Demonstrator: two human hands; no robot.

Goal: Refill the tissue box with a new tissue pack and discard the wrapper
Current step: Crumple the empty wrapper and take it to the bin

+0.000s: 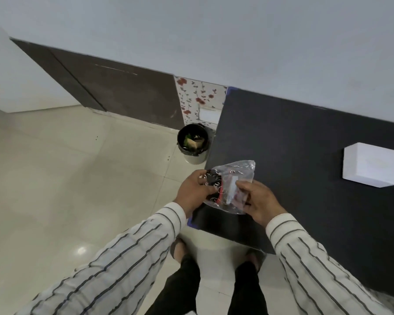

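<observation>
Both hands hold a crumpled clear plastic wrapper [234, 176] with black and red print over the near left corner of the black table [305, 137]. My left hand [195, 192] grips its left, dark-printed side. My right hand [257, 202] pinches its right side from below. The white tissue box [371, 167] stands on the table at the right, well apart from both hands. I cannot tell whether any tissues are inside the wrapper.
A small round bin [192, 142] with a black liner and some waste inside stands on the tiled floor just left of the table's far corner. Behind it is a floral panel [198, 98] and a dark wall section. My feet are below the table edge.
</observation>
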